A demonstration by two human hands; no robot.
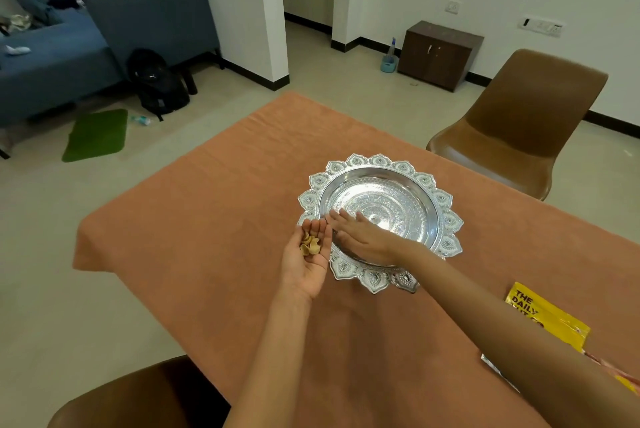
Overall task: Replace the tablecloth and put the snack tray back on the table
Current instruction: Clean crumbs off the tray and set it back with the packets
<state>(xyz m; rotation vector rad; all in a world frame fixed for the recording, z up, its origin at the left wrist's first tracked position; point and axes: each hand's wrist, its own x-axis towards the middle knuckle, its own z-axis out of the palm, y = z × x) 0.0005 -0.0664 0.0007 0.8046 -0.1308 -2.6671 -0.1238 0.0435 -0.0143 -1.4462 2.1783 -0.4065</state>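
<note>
The terracotta tablecloth [214, 220] covers the whole table, its far corner pointing toward the white pillar and its left corner draped down over the floor; the cloth lies mostly smooth, with bare stretches to the left of and beyond the tray. The silver snack tray [381, 161] sits on the cloth near the middle of the table, well in from the far and left edges; it is round, so it has no long axis, and its embossed bowl faces straight up inside a petal-shaped rim; the bowl shows no snacks.

The left hand [308, 265] is held palm up just beside the tray's left rim, fingers loosely cupped and apart, carrying a small heap of pale chips [309, 244]. The right hand [363, 237] reaches over the near-left part of the bowl, palm down, fingers straight and slightly spread, gripping nothing; whether it touches the metal I cannot tell.

A yellow printed snack packet [543, 320] lies on the cloth at the right, partly hidden by the right forearm. One brown chair [519, 123] stands at the far-right side of the table; another [138, 396] is close at the near-left corner. Open floor spreads to the left; farther off are a blue sofa [69, 57], a black backpack [156, 85] and a green mat [97, 135].
</note>
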